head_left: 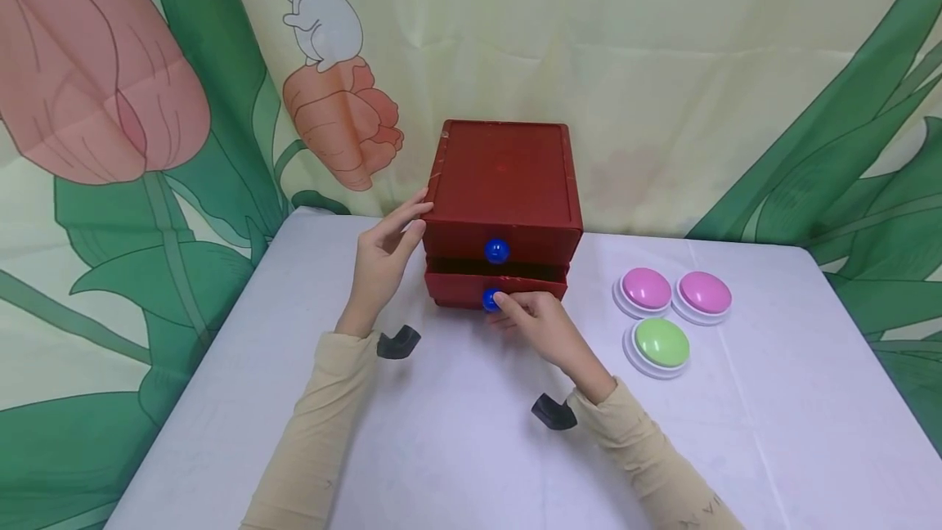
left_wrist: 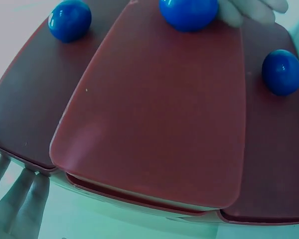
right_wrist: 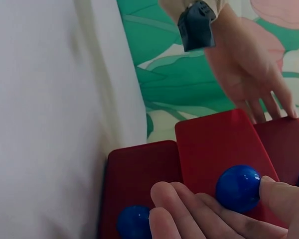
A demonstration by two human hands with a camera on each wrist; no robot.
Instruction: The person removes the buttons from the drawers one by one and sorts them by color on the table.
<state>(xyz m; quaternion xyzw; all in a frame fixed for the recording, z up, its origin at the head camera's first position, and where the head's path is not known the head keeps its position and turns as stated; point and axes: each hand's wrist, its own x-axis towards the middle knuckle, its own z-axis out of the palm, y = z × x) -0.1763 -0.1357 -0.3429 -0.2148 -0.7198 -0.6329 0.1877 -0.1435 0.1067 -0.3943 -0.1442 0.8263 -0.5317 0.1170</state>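
Observation:
A dark red drawer cabinet (head_left: pixel 503 174) stands at the back of the table. Its middle drawer (right_wrist: pixel 224 144) juts forward, with a dark gap above its front in the head view. My right hand (head_left: pixel 540 325) pinches that drawer's blue knob (right_wrist: pixel 238 188) between thumb and fingers. With extended fingers, my left hand (head_left: pixel 383 264) rests against the cabinet's left side, near the top front corner. The upper drawer's knob (head_left: pixel 496 251) is uncovered. Another blue knob (right_wrist: pixel 133 222) sits on the lowest drawer, mostly hidden in the head view behind the pulled-out one.
Right of the cabinet lie two pink push lights (head_left: pixel 646 289) and a green one (head_left: pixel 661 343), all with white bases. A printed curtain (head_left: pixel 633 105) hangs right behind the white table (head_left: pixel 456 448). Each wrist carries a small black camera mount (head_left: pixel 398 343).

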